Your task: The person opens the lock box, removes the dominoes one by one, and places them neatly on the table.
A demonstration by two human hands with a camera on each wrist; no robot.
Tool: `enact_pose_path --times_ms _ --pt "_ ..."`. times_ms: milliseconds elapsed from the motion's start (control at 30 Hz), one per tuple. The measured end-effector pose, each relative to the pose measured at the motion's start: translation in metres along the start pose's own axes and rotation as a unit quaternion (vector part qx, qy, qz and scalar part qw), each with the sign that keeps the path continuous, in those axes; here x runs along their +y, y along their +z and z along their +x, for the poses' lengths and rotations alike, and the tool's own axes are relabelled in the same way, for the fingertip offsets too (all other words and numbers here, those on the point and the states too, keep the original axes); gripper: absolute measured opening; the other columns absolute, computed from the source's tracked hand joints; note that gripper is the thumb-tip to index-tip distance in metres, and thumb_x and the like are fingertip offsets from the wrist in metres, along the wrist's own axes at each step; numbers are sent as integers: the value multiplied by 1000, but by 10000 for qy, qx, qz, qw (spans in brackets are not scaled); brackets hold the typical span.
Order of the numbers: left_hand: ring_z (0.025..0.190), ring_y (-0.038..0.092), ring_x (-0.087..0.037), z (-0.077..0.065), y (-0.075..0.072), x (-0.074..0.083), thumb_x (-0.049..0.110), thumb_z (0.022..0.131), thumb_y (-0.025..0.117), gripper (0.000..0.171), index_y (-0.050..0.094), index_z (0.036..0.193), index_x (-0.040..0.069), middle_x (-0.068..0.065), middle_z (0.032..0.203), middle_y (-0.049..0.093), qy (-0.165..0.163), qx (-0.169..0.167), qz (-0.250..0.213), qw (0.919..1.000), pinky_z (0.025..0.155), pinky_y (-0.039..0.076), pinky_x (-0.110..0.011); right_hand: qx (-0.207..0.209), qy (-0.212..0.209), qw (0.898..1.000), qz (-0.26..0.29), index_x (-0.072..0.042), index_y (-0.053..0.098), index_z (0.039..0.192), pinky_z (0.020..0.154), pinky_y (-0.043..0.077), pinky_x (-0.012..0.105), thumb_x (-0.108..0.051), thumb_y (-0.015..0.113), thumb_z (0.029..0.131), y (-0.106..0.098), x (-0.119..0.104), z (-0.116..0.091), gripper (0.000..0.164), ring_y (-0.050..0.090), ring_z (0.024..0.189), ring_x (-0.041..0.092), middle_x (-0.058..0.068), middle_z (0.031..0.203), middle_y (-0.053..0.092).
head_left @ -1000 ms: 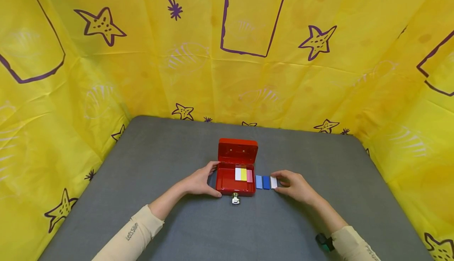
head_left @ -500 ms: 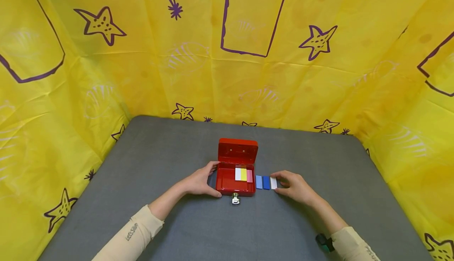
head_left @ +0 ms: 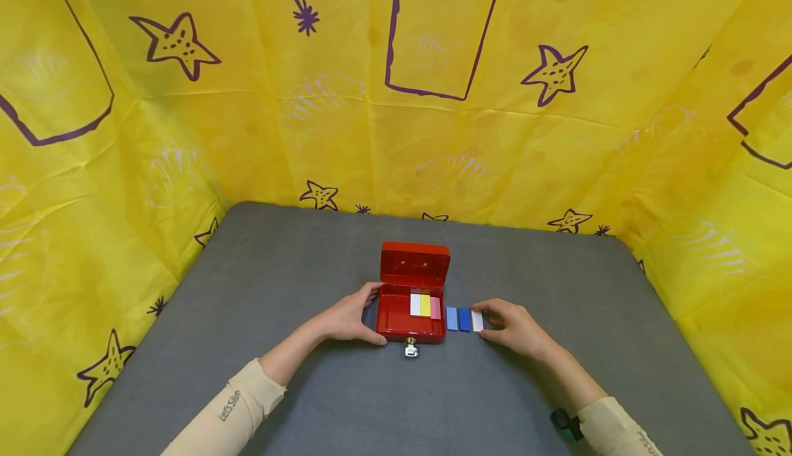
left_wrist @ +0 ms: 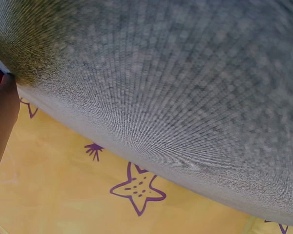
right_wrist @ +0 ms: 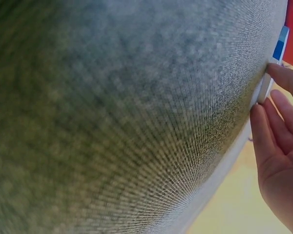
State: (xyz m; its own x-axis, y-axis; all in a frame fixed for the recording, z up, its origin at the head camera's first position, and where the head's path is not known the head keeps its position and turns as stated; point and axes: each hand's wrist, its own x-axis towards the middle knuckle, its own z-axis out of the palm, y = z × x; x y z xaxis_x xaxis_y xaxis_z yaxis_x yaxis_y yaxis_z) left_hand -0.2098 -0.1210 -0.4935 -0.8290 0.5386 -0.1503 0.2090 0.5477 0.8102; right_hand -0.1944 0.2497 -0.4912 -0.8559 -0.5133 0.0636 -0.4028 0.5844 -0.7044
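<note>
A red metal cash box stands on the grey table with its lid raised. Thumb at the front corner and fingers at the back, my left hand holds the box's left side. Inside, on the right, lie white, yellow and pink flat blocks side by side. Outside the box's right wall is a row: a light blue block, a dark blue block and a white block. My right hand pinches the white block by its far and near ends, on the table.
A silver latch sticks out from the box's front. Grey cloth covers the table. Yellow patterned fabric walls in the back and both sides. A dark band is on the right forearm by the sleeve.
</note>
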Motion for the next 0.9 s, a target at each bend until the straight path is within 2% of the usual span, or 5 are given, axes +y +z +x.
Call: enact_pose_path --times_ms 500,733,900 --pt "135 40 -30 1 0 0 30 69 88 101 27 147 8 -13 149 38 -4 27 5 10000 111 35 -43 0 17 10000 -43 -2 63 123 91 52 42 -5 76 83 0 0 1 42 58 111 28 9 121 63" --pt "134 41 -31 1 0 -1 28 68 89 102 29 146 5 -15 148 40 248 85 -68 9996 111 34 -43 40 -109 9999 -51 0 61 125 90 53 40 -3 77 82 -1 -1 1 46 58 112 29 12 122 62" --pt "134 41 -32 1 0 0 29 69 89 101 29 146 5 -15 148 39 233 80 -91 9997 111 35 -44 160 -132 9998 -34 2 60 125 88 54 40 -5 77 82 -1 -3 0 46 59 110 31 14 122 63"
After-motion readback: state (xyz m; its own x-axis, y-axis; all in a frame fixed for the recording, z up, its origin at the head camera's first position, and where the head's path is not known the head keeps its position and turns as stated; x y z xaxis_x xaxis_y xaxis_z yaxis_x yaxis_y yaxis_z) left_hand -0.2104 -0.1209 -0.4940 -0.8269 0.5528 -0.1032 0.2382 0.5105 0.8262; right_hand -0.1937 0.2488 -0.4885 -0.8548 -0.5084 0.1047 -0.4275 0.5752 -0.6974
